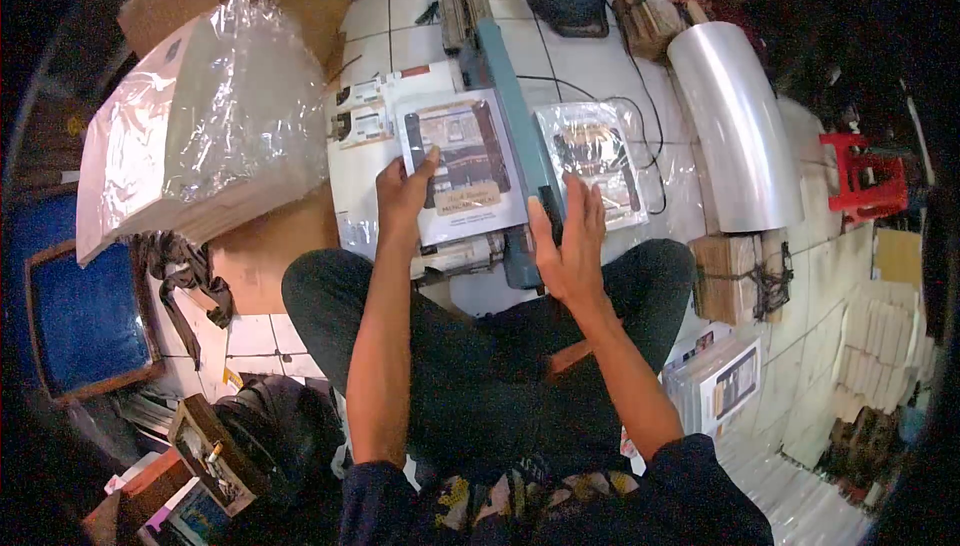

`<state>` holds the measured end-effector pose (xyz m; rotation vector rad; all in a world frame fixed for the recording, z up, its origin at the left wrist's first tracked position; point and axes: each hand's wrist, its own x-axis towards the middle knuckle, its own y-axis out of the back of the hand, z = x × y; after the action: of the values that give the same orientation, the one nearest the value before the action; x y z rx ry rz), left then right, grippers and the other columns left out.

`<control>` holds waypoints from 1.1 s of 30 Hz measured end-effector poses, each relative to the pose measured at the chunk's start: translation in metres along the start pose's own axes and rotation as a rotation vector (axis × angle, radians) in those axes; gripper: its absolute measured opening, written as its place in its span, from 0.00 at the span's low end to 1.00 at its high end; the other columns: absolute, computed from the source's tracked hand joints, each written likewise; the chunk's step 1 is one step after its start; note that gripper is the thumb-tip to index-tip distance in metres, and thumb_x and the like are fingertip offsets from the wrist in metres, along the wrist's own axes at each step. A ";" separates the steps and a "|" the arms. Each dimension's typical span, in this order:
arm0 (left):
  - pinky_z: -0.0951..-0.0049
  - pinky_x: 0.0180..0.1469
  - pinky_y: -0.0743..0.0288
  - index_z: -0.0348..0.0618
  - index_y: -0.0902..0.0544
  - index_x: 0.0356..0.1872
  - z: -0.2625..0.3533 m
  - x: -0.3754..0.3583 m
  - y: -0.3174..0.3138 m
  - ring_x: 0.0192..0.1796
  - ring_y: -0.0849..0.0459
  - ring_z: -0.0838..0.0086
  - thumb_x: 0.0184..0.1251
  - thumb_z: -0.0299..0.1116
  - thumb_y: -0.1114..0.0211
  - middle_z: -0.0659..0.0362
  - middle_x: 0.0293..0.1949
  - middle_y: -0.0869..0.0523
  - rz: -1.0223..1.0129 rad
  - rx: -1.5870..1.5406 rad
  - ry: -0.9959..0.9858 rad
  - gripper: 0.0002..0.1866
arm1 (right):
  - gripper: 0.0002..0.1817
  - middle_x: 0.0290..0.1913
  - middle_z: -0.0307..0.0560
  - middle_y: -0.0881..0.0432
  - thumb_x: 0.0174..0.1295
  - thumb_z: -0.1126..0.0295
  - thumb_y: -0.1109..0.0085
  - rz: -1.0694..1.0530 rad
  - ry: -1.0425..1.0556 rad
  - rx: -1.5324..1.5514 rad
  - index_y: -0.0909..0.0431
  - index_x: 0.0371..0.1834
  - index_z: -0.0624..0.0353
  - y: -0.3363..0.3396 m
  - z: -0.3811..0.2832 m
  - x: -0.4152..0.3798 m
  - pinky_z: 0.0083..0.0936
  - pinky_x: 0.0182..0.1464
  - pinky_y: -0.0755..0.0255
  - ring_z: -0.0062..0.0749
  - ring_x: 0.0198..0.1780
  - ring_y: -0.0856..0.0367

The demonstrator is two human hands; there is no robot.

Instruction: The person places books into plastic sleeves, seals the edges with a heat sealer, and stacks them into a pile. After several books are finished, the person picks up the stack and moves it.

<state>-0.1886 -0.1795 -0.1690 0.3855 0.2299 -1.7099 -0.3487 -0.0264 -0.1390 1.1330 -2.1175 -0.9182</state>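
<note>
My left hand [405, 201] grips the left edge of a white-covered book [460, 166], its thumb on the cover and the other fingers largely hidden. The book lies along the left side of a long blue-grey bar sealer [512, 111]. My right hand [570, 251] is open, fingers apart, at the near end of the sealer's arm. Its fingertips overlap the lower left corner of a second book [593, 161], which is in clear, shiny plastic film. More printed covers [362, 111] show to the left, partly under the held book.
A large plastic-wrapped stack of paper [140, 136] stands at left. On the right lie a thick roll of clear film [740, 126], tied bundles [727, 276] and a pile of wrapped books [715, 381]. A red plastic stool [862, 176] is farther right. Black cables [655, 136] cross the tiled floor.
</note>
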 end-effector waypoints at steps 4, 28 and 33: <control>0.73 0.38 0.26 0.34 0.17 0.41 -0.004 0.004 -0.002 0.33 0.20 0.76 0.62 0.40 0.31 0.57 0.34 0.14 0.027 -0.004 -0.008 0.17 | 0.32 0.62 0.71 0.34 0.65 0.56 0.44 0.116 0.113 0.015 0.38 0.63 0.70 -0.007 0.006 0.001 0.55 0.72 0.55 0.71 0.67 0.42; 0.71 0.40 0.24 0.36 0.23 0.44 -0.002 0.005 0.021 0.37 0.18 0.73 0.67 0.35 0.34 0.54 0.39 0.16 0.420 -0.635 -0.196 0.13 | 0.18 0.48 0.50 0.18 0.60 0.73 0.45 -0.356 -0.107 0.534 0.22 0.54 0.62 0.010 0.075 0.051 0.29 0.48 0.25 0.32 0.49 0.20; 0.72 0.42 0.24 0.36 0.22 0.43 0.006 0.000 0.020 0.38 0.19 0.73 0.66 0.37 0.33 0.55 0.38 0.16 0.448 -0.547 -0.200 0.14 | 0.15 0.34 0.51 0.15 0.57 0.68 0.43 -0.350 -0.124 0.281 0.18 0.44 0.66 -0.022 0.068 0.101 0.30 0.43 0.25 0.32 0.39 0.17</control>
<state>-0.1694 -0.1855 -0.1619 -0.1357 0.4163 -1.1724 -0.4370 -0.1013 -0.1820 1.6686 -2.2386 -0.8783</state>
